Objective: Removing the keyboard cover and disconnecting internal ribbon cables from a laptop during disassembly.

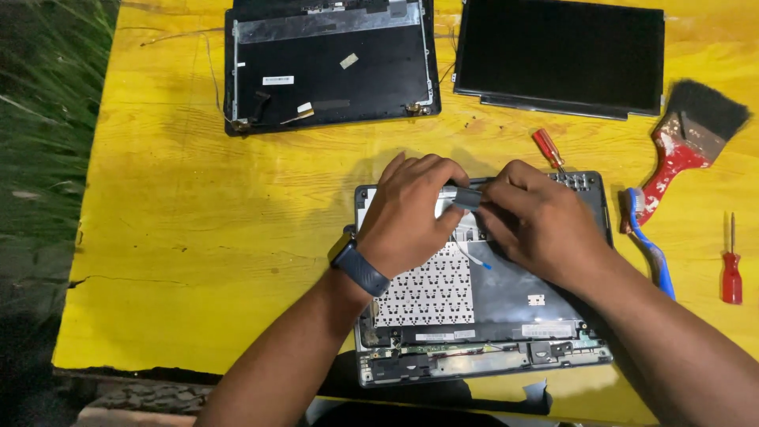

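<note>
An opened laptop base lies on the yellow table, its keyboard backing with punched holes exposed. My left hand and my right hand meet over the base's far edge, both pinching a small grey flat part. A thin ribbon cable with a blue tip trails below my hands. My left wrist wears a dark blue band.
A detached laptop lid shell and a bare screen panel lie at the table's far side. To the right are a red-handled screwdriver, a paint-stained brush, a blue toothbrush and a small red screwdriver. Grass borders the left edge.
</note>
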